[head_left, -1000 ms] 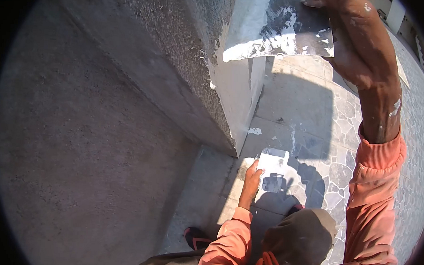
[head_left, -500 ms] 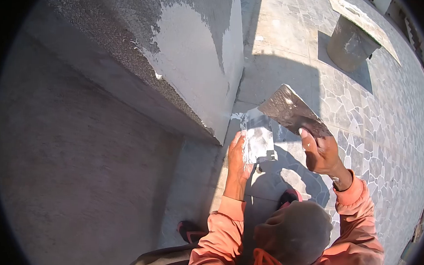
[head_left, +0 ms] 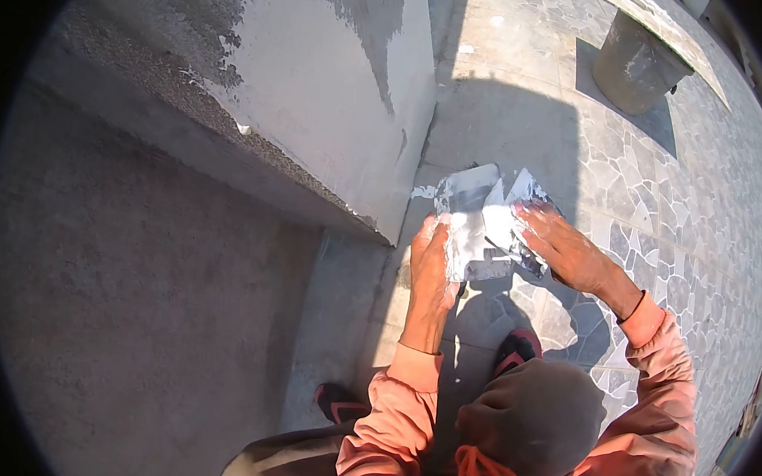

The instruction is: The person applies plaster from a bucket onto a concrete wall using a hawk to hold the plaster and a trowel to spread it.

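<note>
My left hand [head_left: 432, 260] is closed round the edge of a putty-smeared blade [head_left: 470, 218], whose upper face is coated with white putty. My right hand [head_left: 565, 252] grips a wide putty blade [head_left: 522, 198], its fingers over the back and white residue on them. The two blades meet or nearly meet in front of me; the glare hides the exact contact. Up and to the left stands a rough grey wall corner, partly covered by a smooth patch of white putty [head_left: 299, 78]. A small white lump sits on its lower edge.
A bucket [head_left: 636, 66] stands at the upper right with a pale board [head_left: 667, 33] on top. Stone-patterned paving [head_left: 691, 246] spreads along the right. A low concrete ledge [head_left: 343, 296] lies left of my feet, and my shoe [head_left: 518, 350] is below the blades.
My right hand has turned its blade over and lowered it against or close beside the left blade, where white putty now shows on it. The view has shifted slightly.
</note>
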Demonstrator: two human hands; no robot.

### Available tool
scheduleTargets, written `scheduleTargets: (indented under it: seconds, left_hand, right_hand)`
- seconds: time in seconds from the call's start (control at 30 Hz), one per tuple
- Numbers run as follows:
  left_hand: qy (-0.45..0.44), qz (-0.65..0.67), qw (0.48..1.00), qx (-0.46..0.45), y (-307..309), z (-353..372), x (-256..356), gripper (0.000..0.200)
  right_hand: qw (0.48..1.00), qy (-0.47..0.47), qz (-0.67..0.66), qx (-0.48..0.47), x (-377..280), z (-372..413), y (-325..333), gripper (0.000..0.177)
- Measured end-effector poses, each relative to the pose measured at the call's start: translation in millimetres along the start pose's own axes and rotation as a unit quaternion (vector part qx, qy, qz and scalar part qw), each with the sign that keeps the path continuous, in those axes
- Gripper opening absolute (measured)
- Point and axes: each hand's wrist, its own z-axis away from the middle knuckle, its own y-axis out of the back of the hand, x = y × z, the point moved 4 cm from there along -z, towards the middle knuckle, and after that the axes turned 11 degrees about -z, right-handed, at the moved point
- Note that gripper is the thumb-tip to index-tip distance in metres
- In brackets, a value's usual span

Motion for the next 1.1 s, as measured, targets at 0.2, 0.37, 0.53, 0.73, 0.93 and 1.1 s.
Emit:
scheduleTargets:
  seconds: [0.2, 0.37, 0.53, 0.73, 0.93, 1.1]
  left_hand:
    - [-0.07, -0.117, 0.991, -0.011, -38.2, 12.3, 23.0, 0.035]
    - [-0.042, -0.164, 0.986, -0.002, -55.1, 11.2, -9.0, 0.049]
    - [-0.064, -0.262, 0.962, 0.04, -36.9, 7.4, -4.7, 0.032]
    - [-0.194, -0.377, 0.893, 0.152, 8.3, -0.3, 13.2, 0.026]
    - [-0.195, -0.43, 0.863, 0.179, -0.5, 6.7, 5.2, 0.026]
    - [-0.291, -0.493, 0.806, 0.15, -2.4, 5.5, -14.8, 0.027]
  right_hand:
    - [0.85, -0.41, -0.303, 0.134, 51.4, 40.1, -41.0, 0.039]
    - [0.602, -0.418, -0.618, 0.283, 40.4, 27.0, -86.3, 0.034]
    - [0.596, -0.38, -0.65, 0.279, 57.7, 26.7, -113.7, 0.032]
    - [0.627, -0.453, -0.501, 0.389, 41.1, 28.2, -53.1, 0.022]
    - [0.785, -0.427, -0.274, 0.355, -15.1, 28.9, -39.9, 0.032]
    - [0.751, -0.416, -0.349, 0.376, -22.6, 23.3, -64.1, 0.037]
